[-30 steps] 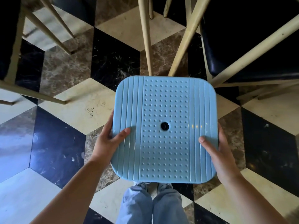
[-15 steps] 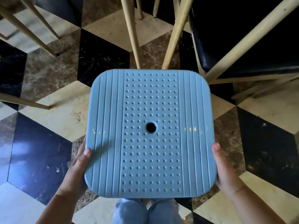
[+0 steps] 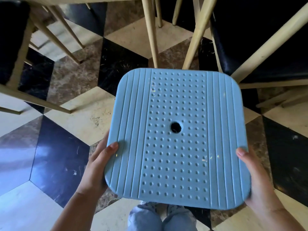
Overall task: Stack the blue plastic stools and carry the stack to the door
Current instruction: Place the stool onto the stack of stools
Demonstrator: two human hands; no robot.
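A light blue plastic stool (image 3: 180,139) fills the middle of the head view, seen from straight above: a square seat with rounded corners, raised dots, side ribs and a round hole at its centre. Its legs, and any stools beneath it, are hidden under the seat. My left hand (image 3: 98,165) grips the seat's left edge, thumb on top. My right hand (image 3: 256,177) grips the right edge the same way. The stool is held up off the floor in front of my knees.
Cream wooden chair legs (image 3: 150,30) stand just beyond the stool, with a black chair seat (image 3: 260,35) at the upper right and another chair (image 3: 11,40) at the left. The floor (image 3: 55,157) is tiled in black, cream and brown marble diamonds.
The stool has come up closer to the camera and shifted a little right. My thumbs have slid toward the seat's outer edges. The view has turned slightly, showing more of the left chair.
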